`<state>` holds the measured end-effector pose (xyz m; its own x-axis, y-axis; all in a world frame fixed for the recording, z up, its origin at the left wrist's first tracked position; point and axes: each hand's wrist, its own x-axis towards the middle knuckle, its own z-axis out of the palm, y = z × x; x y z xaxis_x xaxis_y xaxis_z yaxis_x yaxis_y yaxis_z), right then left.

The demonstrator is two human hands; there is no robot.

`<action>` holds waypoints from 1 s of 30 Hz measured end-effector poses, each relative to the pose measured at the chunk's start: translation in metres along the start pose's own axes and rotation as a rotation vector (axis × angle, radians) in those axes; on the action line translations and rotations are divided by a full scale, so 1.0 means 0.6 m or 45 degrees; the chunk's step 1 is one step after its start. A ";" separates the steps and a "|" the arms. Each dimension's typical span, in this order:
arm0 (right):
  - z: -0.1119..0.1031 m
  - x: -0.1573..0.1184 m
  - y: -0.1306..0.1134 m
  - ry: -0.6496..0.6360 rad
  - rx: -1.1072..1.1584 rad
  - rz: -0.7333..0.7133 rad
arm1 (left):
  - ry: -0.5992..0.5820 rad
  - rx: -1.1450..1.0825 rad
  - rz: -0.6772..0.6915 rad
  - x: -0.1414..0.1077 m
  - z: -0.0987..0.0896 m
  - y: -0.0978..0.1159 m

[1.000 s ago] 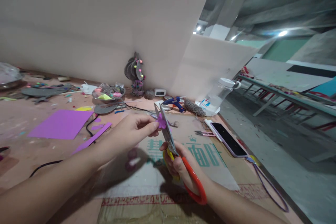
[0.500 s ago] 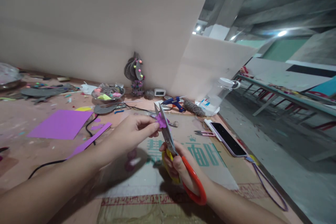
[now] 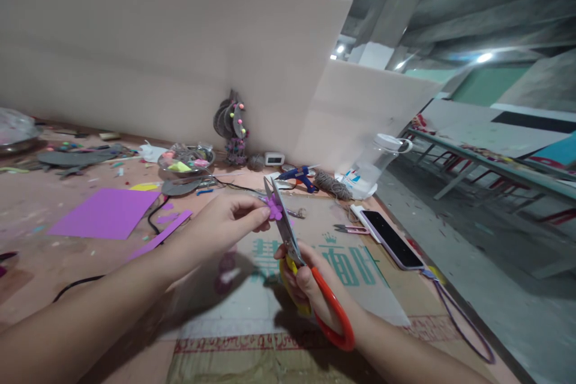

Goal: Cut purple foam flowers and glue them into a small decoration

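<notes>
The left hand [image 3: 234,222] pinches a small purple flower [image 3: 274,210] between thumb and fingertips, above the table, between the parted blades of the scissors [image 3: 287,233]; the right hand [image 3: 310,282] is wrapped round their handles. One blade crosses in front of the flower, hiding part of it. The left forearm covers one end of a purple strip [image 3: 166,231], near a purple sheet [image 3: 103,214]. Beyond lie a bowl [image 3: 188,173] of bits, a glue gun [image 3: 294,175] and grey yarn [image 3: 332,185]; a phone [image 3: 391,239] lies to the right, just beside small snips [image 3: 353,229].
</notes>
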<state>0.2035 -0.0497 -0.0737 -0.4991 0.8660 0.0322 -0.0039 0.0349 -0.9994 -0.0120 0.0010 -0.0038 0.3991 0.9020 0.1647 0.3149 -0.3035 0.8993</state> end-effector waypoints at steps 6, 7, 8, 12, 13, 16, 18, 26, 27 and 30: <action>0.000 0.001 -0.003 0.003 -0.004 -0.010 | 0.022 0.022 0.058 0.004 -0.004 -0.004; 0.000 0.001 -0.003 0.003 0.006 -0.012 | 0.029 0.025 0.067 0.003 -0.004 -0.003; 0.000 0.001 -0.002 0.002 0.014 -0.014 | 0.039 0.028 0.072 0.003 -0.004 -0.002; 0.000 0.002 -0.001 -0.003 0.017 -0.017 | 0.070 0.037 0.072 0.003 -0.004 0.004; 0.000 0.002 -0.001 -0.007 0.012 -0.021 | 0.076 0.037 0.064 0.003 -0.005 0.005; -0.001 0.003 -0.002 -0.023 -0.016 -0.028 | 0.095 0.051 0.033 0.003 -0.009 0.006; -0.002 0.003 -0.004 -0.017 -0.060 -0.028 | 0.094 0.075 0.033 0.004 -0.013 0.006; -0.005 0.001 -0.010 -0.039 -0.133 -0.017 | 0.095 0.184 0.072 0.003 -0.023 0.010; -0.005 0.001 -0.011 -0.041 -0.145 -0.020 | 0.097 0.193 0.078 0.002 -0.023 0.011; -0.005 0.001 -0.012 -0.040 -0.154 -0.025 | 0.098 0.218 0.088 0.003 -0.024 0.013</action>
<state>0.2059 -0.0478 -0.0665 -0.5268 0.8486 0.0494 0.0899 0.1133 -0.9895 -0.0214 0.0047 0.0095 0.3598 0.8961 0.2600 0.4332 -0.4073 0.8040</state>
